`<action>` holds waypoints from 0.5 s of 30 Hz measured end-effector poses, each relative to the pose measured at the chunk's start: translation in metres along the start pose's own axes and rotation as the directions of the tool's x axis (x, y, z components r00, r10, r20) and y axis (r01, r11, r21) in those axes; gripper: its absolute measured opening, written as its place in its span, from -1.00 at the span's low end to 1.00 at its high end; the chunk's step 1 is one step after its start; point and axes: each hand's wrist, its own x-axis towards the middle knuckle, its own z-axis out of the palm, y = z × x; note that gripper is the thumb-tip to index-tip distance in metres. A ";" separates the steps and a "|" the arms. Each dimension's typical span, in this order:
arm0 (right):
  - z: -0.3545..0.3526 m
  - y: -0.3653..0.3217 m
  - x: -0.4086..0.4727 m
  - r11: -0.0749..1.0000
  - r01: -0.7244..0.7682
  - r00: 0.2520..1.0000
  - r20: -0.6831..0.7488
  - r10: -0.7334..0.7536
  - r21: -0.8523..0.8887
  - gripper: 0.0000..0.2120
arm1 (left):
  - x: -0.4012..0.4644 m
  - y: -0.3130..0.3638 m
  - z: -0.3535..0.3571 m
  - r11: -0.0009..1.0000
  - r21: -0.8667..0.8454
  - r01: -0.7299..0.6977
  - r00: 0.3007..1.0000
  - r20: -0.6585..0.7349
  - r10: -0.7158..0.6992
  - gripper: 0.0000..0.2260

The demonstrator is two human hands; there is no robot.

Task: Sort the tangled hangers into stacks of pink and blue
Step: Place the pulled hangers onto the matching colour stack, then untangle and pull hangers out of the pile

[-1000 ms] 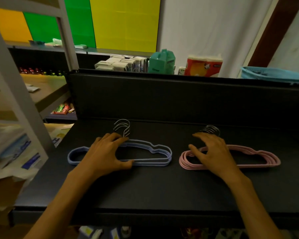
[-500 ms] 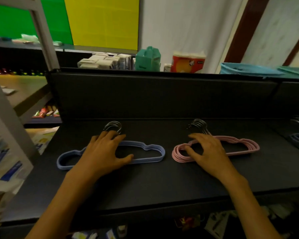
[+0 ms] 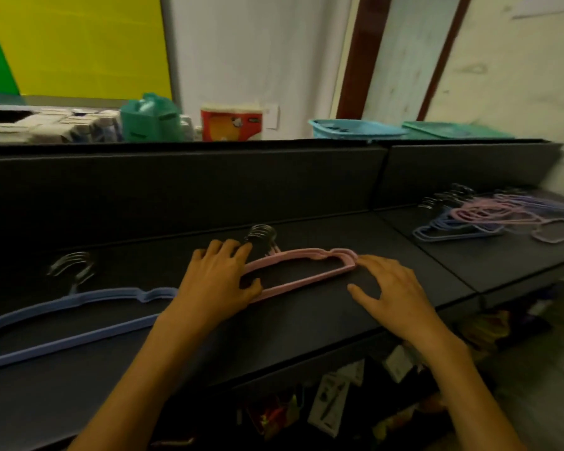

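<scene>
A stack of pink hangers [image 3: 293,255] lies flat on the black table [image 3: 306,323], metal hooks pointing to the back wall. My left hand [image 3: 220,278] rests on the stack's left end, fingers spread near the hooks. The fingertips of my right hand [image 3: 391,294] touch the stack's right tip. A stack of blue hangers [image 3: 79,340] lies to the left, untouched. At the far right sits a tangled pile of pink and blue hangers [image 3: 489,216].
A black back panel [image 3: 209,190] rises behind the table. Beyond it stand a teal bag [image 3: 150,118], a red package [image 3: 230,123] and a blue basket [image 3: 355,128]. Packaged goods hang below the table's front edge.
My view has swung right, bringing the tangled pile into sight. My left hand left the blue stack for the pink stack's left end; my right hand slid to its right tip.
</scene>
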 end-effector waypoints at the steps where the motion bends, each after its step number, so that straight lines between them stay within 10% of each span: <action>1: -0.008 0.018 -0.004 1.000 -0.020 1.000 -0.001 0.020 0.000 -0.47 | 0.008 0.019 0.002 1.000 -0.003 -0.014 1.000 -0.001 0.014 -0.33; 15: -0.105 0.277 -0.083 0.963 -0.244 0.969 -0.068 0.238 -0.113 -0.50 | 0.098 0.291 0.054 0.952 -0.093 -0.292 0.957 -0.022 0.291 -0.34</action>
